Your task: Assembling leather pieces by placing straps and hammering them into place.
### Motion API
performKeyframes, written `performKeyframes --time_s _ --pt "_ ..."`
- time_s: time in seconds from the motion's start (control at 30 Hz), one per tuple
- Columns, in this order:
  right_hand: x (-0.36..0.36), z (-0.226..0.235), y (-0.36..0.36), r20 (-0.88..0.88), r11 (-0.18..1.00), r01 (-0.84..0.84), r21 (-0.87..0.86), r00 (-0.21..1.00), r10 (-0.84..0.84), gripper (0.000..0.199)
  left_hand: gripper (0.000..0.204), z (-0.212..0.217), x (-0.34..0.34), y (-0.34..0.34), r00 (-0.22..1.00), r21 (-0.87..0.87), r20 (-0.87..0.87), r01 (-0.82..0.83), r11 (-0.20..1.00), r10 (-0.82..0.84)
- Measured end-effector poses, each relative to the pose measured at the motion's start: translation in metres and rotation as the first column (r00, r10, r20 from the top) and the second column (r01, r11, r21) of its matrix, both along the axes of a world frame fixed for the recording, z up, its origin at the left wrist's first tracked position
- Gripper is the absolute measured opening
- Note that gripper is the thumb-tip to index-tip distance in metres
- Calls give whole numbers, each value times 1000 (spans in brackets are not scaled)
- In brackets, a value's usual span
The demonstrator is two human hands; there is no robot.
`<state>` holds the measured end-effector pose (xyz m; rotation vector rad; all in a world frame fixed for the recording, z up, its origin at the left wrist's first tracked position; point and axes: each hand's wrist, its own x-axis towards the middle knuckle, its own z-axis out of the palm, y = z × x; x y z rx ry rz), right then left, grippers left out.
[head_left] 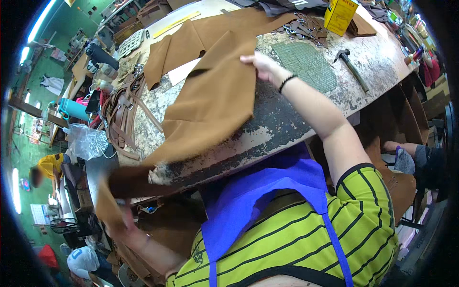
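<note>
Brown leather panel [210, 105]: head view, centre-left of frame, draped over counter [287, 119] edge, lower end hanging off.
Right hand [260, 64]: upper centre, fingers pinching the panel's top corner.
Left hand [125, 217]: lower left, blurred, gripping the panel's hanging end.
Nearby: hammer [351, 67] upper right, yellow box [340, 15] top, strap pile [122, 117] left.
Risk: panel could likely snag the strap pile or slip off the edge, since most of it overhangs.

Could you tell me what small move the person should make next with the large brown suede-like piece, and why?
Probably draw the left hand up to table level. The large brown suede-like piece lies on the worn worktable under the right hand, but its lower end hangs over the edge, gripped by the left hand, so it is not yet lying flat.
</note>
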<state>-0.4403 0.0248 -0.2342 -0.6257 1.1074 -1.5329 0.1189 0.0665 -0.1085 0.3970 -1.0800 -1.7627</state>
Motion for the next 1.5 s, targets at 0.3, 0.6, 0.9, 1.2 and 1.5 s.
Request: performKeyframes --time_s 0.3,0.6,0.9,1.2,1.5 --pt "-26 177 75 -243 748 213 -629 860 -450 28 59 7 20 -95 991 -164 125 -15 986 36" --pt "-42 16 247 -118 872 425 243 905 -408 41 59 -56 36 -36 394 155 918 -246 957 -48" --pt "-150 26 225 -441 831 468 301 841 -314 35 35 -80 33 -80 162 83 986 -287 954 -37" --pt "-183 45 154 -817 636 515 574 405 410 69 56 -115 -27 -130 -231 -541 832 -139 830 504" --pt "-181 7 157 -995 890 452 60 -46 90 51 34 -118 -38 -118 -386 -809 573 -124 575 722"
